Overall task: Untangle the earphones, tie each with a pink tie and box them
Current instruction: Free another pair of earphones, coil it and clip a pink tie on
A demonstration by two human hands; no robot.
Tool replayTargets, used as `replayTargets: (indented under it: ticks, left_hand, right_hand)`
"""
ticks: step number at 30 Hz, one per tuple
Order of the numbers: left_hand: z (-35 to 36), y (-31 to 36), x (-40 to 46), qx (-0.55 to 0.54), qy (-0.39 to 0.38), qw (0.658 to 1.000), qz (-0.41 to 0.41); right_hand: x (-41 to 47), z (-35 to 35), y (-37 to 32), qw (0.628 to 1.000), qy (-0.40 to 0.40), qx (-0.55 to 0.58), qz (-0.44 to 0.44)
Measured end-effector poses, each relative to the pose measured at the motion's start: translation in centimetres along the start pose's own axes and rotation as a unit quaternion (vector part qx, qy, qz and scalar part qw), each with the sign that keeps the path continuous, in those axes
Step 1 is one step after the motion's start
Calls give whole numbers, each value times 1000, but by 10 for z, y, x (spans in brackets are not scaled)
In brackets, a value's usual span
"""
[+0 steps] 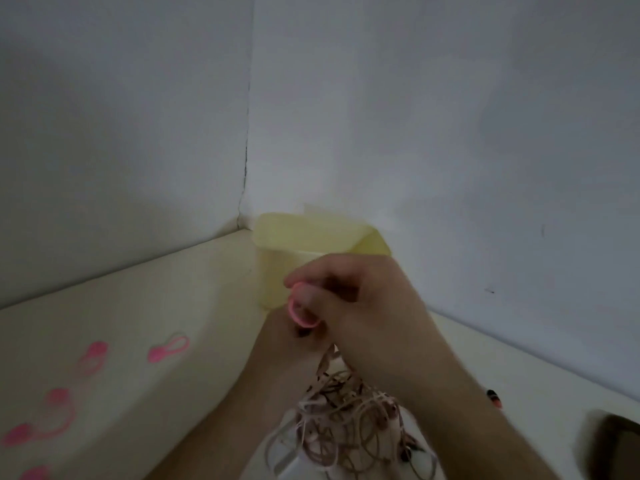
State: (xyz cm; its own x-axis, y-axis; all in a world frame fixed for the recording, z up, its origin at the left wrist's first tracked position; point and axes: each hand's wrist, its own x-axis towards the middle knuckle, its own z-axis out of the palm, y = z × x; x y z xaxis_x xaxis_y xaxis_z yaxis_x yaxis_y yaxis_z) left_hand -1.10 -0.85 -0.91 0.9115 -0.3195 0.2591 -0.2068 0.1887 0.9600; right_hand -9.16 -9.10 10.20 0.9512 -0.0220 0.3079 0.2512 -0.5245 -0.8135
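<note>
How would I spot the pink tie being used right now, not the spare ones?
Find the yellow box in the corner where the walls meet. Just in front, two hands meet above the tangled earphones. That pink tie is looped at the fingertips, raised off the table; the spares lie flat, far left.

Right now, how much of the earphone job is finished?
Nothing shows as boxed: the yellow box interior is hidden. In hand: both hands, right hand and left hand, work a pink tie. Left: the tangled earphones below and spare pink ties on the table.
</note>
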Motion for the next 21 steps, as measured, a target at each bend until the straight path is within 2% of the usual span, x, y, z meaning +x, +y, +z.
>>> replayTargets:
  ticks: [3, 6, 12, 15, 21]
  left_hand:
    - [-7, 7, -2, -18, -13, 1000, 0]
    - [-5, 7, -5, -19, -11, 1000, 10]
    - [-5, 14, -8, -8, -8, 999, 35]
    - [-2, 18, -9, 16, -24, 998, 64]
    - [-1, 16, -11, 9, -57, 997, 47]
  right_hand:
    - [-5, -39, 21, 997, 71, 9, 40]
    - [-3, -57, 38, 993, 99, -5, 62]
    - [-2, -67, 49, 987, 97, -100, 80]
    - [-3, -67, 52, 982, 107, -149, 48]
    - [-2, -52, 58, 977, 47, -210, 8]
